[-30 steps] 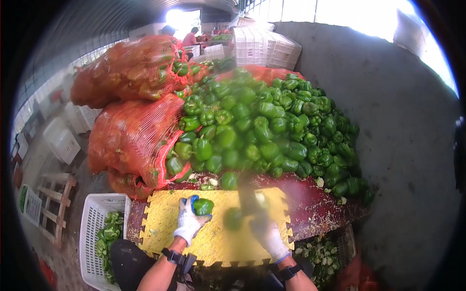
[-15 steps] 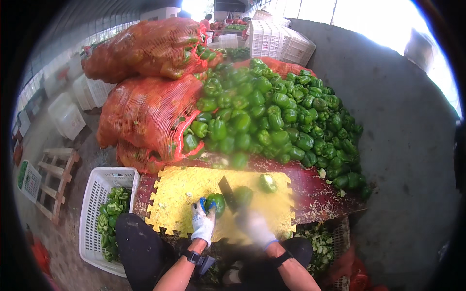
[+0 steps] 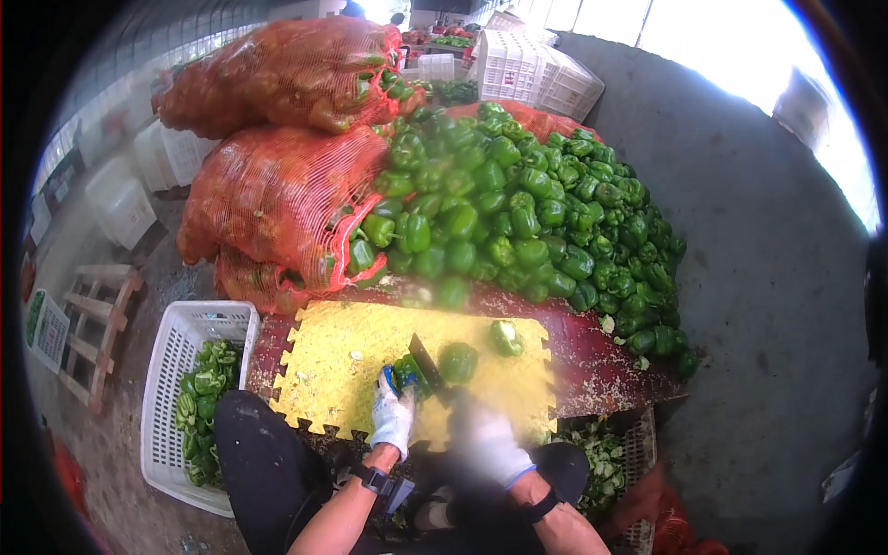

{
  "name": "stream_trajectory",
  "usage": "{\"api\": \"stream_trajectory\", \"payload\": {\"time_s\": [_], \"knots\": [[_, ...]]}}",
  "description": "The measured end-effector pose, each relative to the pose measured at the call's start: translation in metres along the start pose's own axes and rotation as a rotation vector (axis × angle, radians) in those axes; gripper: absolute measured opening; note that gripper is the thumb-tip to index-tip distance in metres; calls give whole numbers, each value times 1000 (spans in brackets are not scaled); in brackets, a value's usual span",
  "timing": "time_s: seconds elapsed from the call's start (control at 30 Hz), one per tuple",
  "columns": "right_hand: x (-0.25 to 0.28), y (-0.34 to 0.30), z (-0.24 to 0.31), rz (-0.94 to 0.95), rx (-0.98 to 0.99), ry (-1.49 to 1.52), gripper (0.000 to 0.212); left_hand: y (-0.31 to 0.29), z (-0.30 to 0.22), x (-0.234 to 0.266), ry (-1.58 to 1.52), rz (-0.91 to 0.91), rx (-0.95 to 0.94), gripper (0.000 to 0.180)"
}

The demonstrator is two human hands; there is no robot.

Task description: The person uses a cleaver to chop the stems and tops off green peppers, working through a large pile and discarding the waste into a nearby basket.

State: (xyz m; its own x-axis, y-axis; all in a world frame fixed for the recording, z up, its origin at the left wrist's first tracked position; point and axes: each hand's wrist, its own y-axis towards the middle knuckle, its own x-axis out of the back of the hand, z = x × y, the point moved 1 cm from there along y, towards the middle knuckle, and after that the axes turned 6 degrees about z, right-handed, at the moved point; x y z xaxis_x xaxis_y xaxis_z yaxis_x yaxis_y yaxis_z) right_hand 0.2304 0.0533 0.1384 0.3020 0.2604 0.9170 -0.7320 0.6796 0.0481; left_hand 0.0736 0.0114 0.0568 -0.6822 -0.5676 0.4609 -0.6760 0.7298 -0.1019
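Note:
My left hand (image 3: 392,416), in a white glove with blue fingertips, is closed around a green bell pepper (image 3: 404,370) on the yellow foam mat (image 3: 324,361). A dark-bladed knife (image 3: 425,361) stands with its blade against that pepper's right side; the cut itself is too small to make out. The handle is in my gloved right hand (image 3: 486,444), which looks hazy, its fingers closed. Just right of the blade lies another green pepper (image 3: 457,363). Farther right on the mat is a third pepper (image 3: 505,338), with a pale patch on it.
Beyond the mat rises a large heap of green peppers (image 3: 555,217), beside stacked red mesh sacks (image 3: 277,203). A white crate (image 3: 158,425) with peppers stands at my left; another crate (image 3: 640,444) with pale scraps is at lower right. Scraps litter the dark red board (image 3: 610,370).
The knife blade has moved left against the held pepper, which was apart from it before. My right hand has shifted slightly, and the whole view has tilted a little.

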Motion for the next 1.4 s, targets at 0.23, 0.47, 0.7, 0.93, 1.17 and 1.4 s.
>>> {"api": "stream_trajectory", "payload": {"time_s": [0.23, 0.47, 0.7, 0.93, 1.17, 1.4], "knots": [[1, 8, -16, -15, 249, -6, 54, 0, 1, -2, 12, 17, 15, 58], [-4, 20, 5, 217, 59, -7, 53, 6, 5, -2, -76, 37, 94, 52], [-20, 48, 6, 173, 20, -14, 44, 22, 29, -7, -280, 71, 77, 52], [-92, 23, -13, -121, 30, -32, 30, 27, 45, -24, -340, 71, 54, 54], [-93, 17, -92, -186, -71, -33, 39, 51, -22, -52, -274, 186, 82, 43], [-73, 33, -102, -294, -210, 88, 43, 150, -63, -63, 448, -224, -527, 50]]}}
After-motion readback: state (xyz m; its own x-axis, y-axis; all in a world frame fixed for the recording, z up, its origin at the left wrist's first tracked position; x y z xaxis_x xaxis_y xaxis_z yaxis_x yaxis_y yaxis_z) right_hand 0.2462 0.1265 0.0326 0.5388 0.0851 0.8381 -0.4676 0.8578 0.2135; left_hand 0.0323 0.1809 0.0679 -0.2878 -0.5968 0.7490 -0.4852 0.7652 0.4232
